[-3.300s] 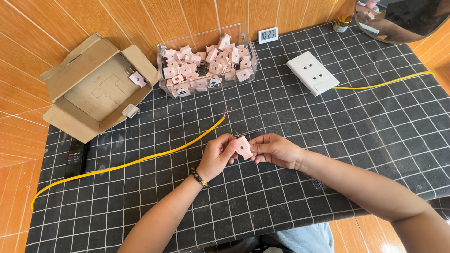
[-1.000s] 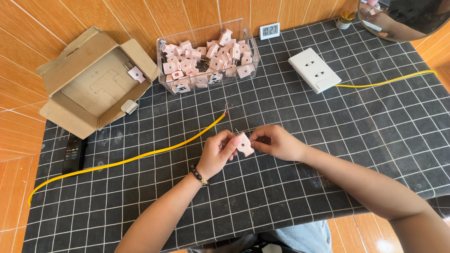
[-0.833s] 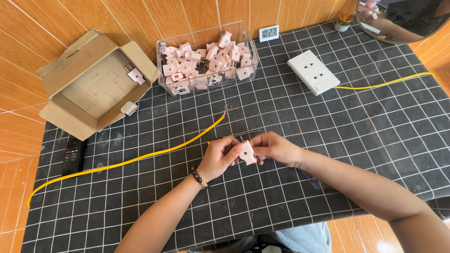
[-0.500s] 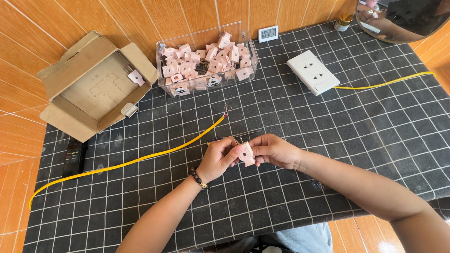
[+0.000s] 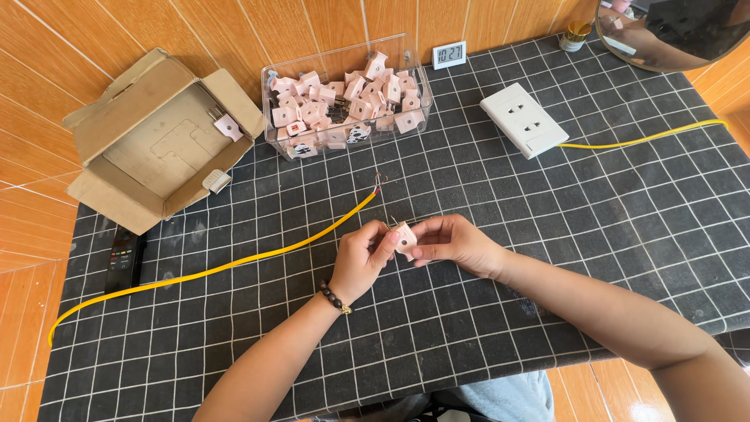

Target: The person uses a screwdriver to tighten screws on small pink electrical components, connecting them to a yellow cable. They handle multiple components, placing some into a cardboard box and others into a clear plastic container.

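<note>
Both hands — left hand (image 5: 361, 259) and right hand (image 5: 453, 242) — pinch a small pink plug (image 5: 405, 239) just above the desk (image 5: 547, 234); a loose fingertip grip could let it slip or twist.

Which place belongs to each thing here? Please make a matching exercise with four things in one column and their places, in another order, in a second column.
Things:
1. small pink plastic plug
2. white rectangular wall socket
3. open brown cardboard box
4. small black remote control

Places:
A. at the mat's left edge, below the box
B. upper right, where a yellow cable ends
C. between the left hand and right hand
D. upper left corner

Pairs: 1-C, 2-B, 3-D, 4-A
</note>
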